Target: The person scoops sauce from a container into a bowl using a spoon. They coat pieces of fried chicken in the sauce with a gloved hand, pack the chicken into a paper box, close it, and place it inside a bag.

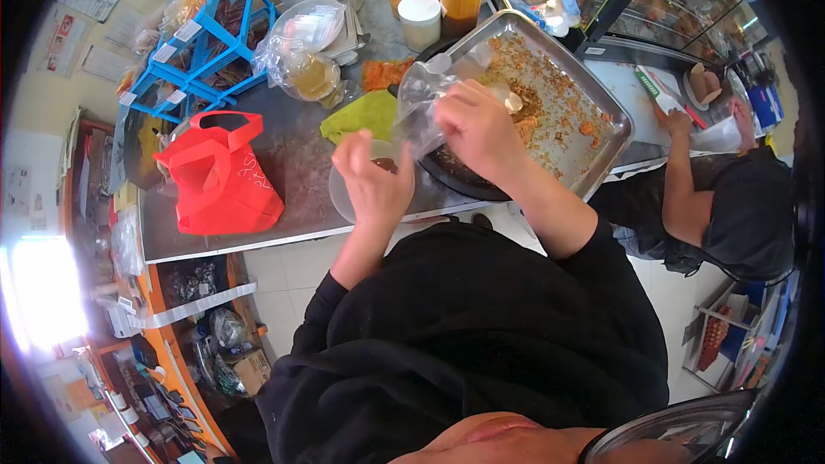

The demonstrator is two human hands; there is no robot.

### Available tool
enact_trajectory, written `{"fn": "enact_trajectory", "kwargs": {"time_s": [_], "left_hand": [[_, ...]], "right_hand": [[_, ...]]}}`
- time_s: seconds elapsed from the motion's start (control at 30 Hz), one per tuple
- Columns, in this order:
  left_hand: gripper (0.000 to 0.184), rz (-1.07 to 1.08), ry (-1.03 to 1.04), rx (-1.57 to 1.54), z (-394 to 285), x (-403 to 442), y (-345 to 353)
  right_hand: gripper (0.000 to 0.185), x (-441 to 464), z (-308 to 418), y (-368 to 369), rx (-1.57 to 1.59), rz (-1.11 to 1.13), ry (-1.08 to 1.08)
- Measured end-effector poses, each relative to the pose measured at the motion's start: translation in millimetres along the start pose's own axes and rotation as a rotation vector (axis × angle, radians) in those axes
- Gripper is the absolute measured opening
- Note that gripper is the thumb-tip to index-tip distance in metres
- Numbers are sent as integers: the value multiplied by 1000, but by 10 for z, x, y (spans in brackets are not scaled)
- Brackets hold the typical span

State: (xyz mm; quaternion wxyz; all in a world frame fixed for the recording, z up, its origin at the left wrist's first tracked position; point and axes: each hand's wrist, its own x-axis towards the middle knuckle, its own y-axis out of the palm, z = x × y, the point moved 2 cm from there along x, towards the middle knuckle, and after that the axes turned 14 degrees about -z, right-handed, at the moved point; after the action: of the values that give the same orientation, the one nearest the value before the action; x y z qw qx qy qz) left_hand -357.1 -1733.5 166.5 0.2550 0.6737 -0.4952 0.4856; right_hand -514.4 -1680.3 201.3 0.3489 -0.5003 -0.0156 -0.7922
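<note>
My right hand (483, 127) is closed on a clear plastic bag (418, 107) above the near left side of a metal tray (606, 150) with brown crumbs. To its left, my left hand (374, 176) is over a round bowl (342, 192), its fingers curled and partly apart, slightly blurred. Whether it touches the bowl or holds anything is unclear. Behind my left hand lies a green cloth (361, 116). A red bag (225, 180) stands on the counter further left.
Blue baskets (193, 60) stand at the back left. Jars, including a white-lidded one (420, 21), are behind the tray. At the right, another person's arm (679, 163) reaches over the counter near a knife (657, 90) and a glass display case (662, 13).
</note>
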Motion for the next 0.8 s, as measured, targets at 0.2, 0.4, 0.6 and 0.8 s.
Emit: {"fn": "enact_trajectory", "kwargs": {"time_s": [0.2,0.4,0.6,0.8], "left_hand": [[23,434,-180,136,102,120,145],[12,139,-716,-94,135,39,142],[18,222,156,-327,-459,-155,129],[23,466,-4,-328,-519,-509,369]], "right_hand": [[14,94,65,-25,47,200,-123],[21,-65,377,-393,212,-16,135],[36,-340,44,-235,1322,242,1309],[33,-522,-265,-142,1404,-544,1434]]}}
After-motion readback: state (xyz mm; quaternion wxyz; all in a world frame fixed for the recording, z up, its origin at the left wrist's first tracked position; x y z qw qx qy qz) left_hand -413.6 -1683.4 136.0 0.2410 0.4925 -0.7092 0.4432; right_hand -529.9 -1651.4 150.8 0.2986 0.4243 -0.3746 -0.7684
